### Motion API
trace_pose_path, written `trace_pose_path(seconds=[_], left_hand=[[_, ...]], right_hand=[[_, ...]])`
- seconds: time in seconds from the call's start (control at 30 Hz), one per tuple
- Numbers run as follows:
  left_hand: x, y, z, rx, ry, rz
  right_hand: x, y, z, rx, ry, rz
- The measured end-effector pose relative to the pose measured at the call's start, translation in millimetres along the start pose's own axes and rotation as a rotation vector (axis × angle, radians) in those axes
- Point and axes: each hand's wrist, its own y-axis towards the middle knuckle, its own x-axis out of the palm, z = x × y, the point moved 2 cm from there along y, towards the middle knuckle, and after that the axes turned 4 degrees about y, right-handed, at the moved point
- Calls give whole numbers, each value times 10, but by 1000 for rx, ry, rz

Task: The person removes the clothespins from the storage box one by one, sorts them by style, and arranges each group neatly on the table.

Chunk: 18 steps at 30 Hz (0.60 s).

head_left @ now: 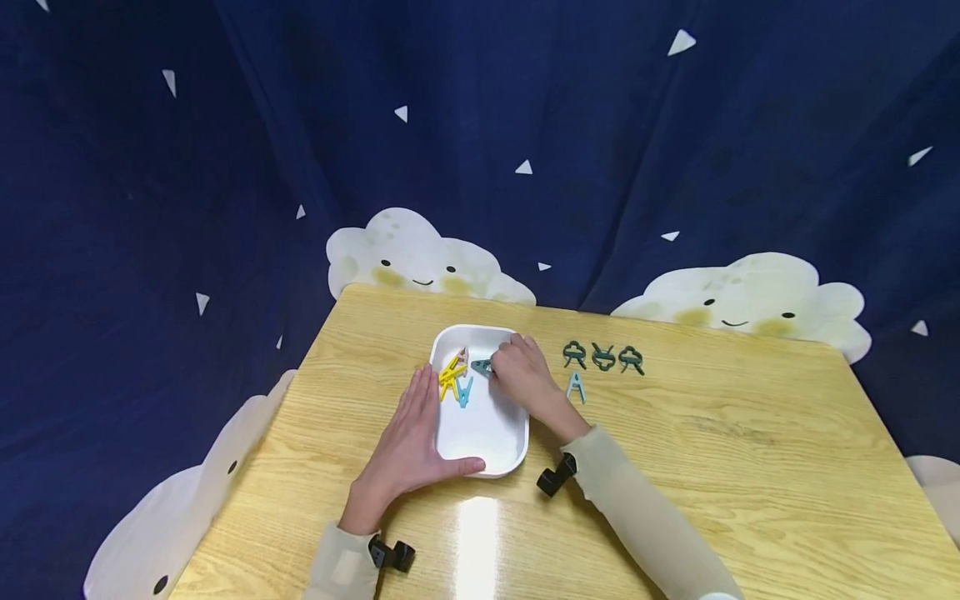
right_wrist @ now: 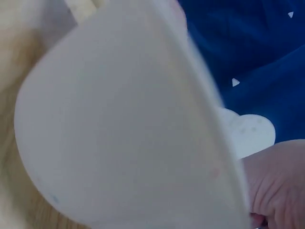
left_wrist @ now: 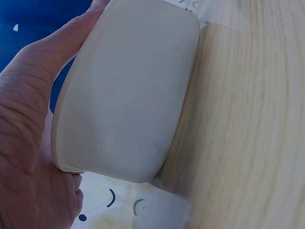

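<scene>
Progress: While other clips lie in the tray, four lie outside it; work judged partway, the tray's clips remaining.
Clips set out: three dark green flower-shaped plastic clips (head_left: pixel 603 359) in a row on the pale wood-grain desk (head_left: pixel 750 467); one light blue A-shaped plastic clip (head_left: pixel 576 380), on the near side of the leftmost.
Container: one white plastic tray (head_left: pixel 483 433), rectangular, rounded corners, left of the row.
Tray contents: overlapping yellow plastic clips (head_left: pixel 451 377), count unclear; one pale pink plastic clip (head_left: pixel 462 357); one small light blue plastic clip (head_left: pixel 464 397); one dark teal plastic clip (head_left: pixel 481 367).
Left hand (head_left: pixel 411 442): unclenched, straight fingers along the tray's left side, thumb over the near edge.
Right hand (head_left: pixel 519 373): curled, apparently grasping the dark teal plastic clip inside the tray; fingertips hidden.
</scene>
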Motion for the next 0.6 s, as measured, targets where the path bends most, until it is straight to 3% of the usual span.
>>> trace_pose_path(seconds=[0.33, 0.6], left_hand=[[11, 9, -19, -9, 4, -2], [7, 2, -11, 1, -1, 9]], right_hand=[[-134, -141, -102, 16, 58, -162], [-110, -139, -123, 48, 22, -163]])
